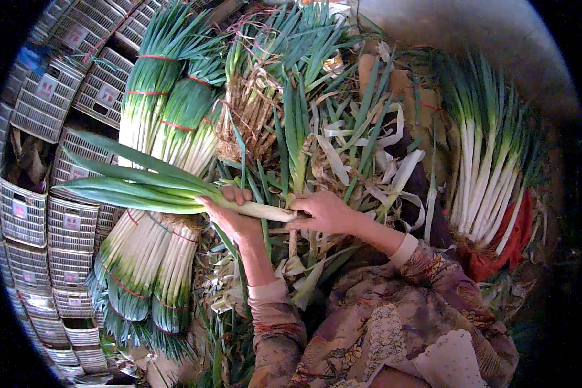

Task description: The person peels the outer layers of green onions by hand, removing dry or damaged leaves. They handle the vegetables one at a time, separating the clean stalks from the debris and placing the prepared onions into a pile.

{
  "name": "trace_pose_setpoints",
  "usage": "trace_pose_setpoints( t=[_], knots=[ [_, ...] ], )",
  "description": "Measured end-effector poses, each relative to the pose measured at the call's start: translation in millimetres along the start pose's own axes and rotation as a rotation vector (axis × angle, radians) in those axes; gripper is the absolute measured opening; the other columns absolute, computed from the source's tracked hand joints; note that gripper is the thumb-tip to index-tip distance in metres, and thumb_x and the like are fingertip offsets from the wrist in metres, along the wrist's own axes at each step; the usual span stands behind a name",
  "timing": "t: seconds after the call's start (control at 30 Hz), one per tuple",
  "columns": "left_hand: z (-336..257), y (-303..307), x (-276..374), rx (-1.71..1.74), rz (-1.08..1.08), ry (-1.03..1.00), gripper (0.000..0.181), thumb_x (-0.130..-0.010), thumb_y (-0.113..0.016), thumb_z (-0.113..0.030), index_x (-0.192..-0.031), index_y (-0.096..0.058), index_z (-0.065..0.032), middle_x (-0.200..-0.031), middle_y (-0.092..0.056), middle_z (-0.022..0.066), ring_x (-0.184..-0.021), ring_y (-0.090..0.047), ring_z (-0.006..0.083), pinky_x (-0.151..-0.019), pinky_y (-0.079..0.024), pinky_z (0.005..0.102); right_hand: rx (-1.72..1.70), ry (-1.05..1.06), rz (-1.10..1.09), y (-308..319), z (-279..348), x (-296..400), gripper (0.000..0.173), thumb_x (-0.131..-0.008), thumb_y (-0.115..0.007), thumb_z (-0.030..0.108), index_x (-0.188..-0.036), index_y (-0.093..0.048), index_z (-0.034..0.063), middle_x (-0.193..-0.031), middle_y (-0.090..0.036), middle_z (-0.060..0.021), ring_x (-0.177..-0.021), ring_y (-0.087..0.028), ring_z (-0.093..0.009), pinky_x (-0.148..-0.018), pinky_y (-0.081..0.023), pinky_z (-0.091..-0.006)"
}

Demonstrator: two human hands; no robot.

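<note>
A large green onion (160,186) lies nearly level across the middle of the view, its broad green leaves pointing left. My left hand (235,216) is wrapped around it where the leaves meet the pale stalk. At the root end, my right hand (322,211) has its fingers on the white stalk's tip; the fingers partly cover that end. Beneath and beyond my hands spreads a heap of stripped leaves and dry outer skins (337,162). Behind the held stalk, another green onion (298,160) stands upright among the scraps.
Banded green onion bundles (148,106) lie at the upper left, with more bundles (140,262) below. An untrimmed, brown-rooted bunch (250,111) lies at the back. Loose white-stalked onions (485,179) rest at right on red cloth (516,233). Stacked plastic crates (72,220) line the left.
</note>
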State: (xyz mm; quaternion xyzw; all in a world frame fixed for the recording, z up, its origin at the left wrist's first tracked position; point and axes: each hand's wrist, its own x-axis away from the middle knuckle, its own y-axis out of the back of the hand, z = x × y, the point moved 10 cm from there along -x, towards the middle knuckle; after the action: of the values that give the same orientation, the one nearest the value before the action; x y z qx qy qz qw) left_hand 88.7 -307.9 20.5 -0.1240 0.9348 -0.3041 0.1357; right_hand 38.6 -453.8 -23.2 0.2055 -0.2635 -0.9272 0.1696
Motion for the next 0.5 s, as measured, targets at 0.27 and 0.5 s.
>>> trace_pose_setpoints(
  t=[0.27,0.5],
  knots=[
    [11,-4,8,-0.066,-0.096,0.024,0.049,-0.084,-0.032,-0.051,-0.106,-0.039,-0.0075,-0.078,-0.048,0.0073,-0.073,-0.049,0.0181,-0.080,-0.042,0.0381,-0.061,-0.143,-0.365,10,-26,21,0.029,-0.082,-0.045,0.029,-0.072,-0.052,0.0018,-0.065,-0.052,-0.0161,-0.060,-0.052,-0.032,-0.054,-0.040,-0.0393],
    [-3,27,-25,0.013,0.005,0.040,0.045,-0.086,-0.025,-0.051,-0.092,-0.042,-0.0093,-0.064,-0.041,0.0007,-0.053,-0.039,0.0115,-0.052,-0.037,0.0265,-0.447,-0.381,-0.576,41,-96,58,0.020,-0.079,-0.048,0.024,-0.072,-0.049,0.0049,-0.060,-0.048,-0.0107,-0.052,-0.050,-0.024,-0.048,-0.039,-0.0349]
  ],
)
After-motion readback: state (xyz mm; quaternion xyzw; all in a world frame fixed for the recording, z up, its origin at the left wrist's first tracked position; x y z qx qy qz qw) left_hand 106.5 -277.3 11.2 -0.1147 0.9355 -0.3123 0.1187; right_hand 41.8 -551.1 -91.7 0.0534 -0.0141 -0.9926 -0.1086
